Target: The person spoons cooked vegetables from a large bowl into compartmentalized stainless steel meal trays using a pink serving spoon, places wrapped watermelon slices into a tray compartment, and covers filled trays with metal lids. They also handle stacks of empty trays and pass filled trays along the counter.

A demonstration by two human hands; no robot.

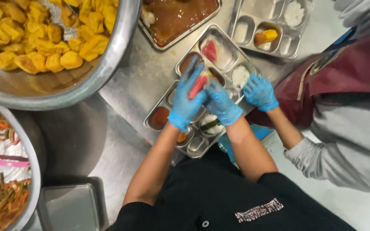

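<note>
Left hand (188, 99) in a crinkly blue glove pinches a red watermelon wedge (197, 87); right hand (222, 104) curls beside it, grip unclear, over a compartmented steel tray (196, 147) on the brushed-metal worktop (140, 79).

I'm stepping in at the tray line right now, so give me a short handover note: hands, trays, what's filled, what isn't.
Left hand: blue glove, holding a red watermelon slice over the near steel tray.
Right hand: blue glove, close beside the left, touching the same slice; its grip cannot be made out.
Co-worker's gloved hand rests at the middle tray, which already has watermelon and rice.
Near tray: red sauce, rice with a green strip, an orange bit filled; one front compartment empty.
Far tray: rice and a fried piece, other compartments empty.
Bowl of yellow fried pieces upper left.
</note>
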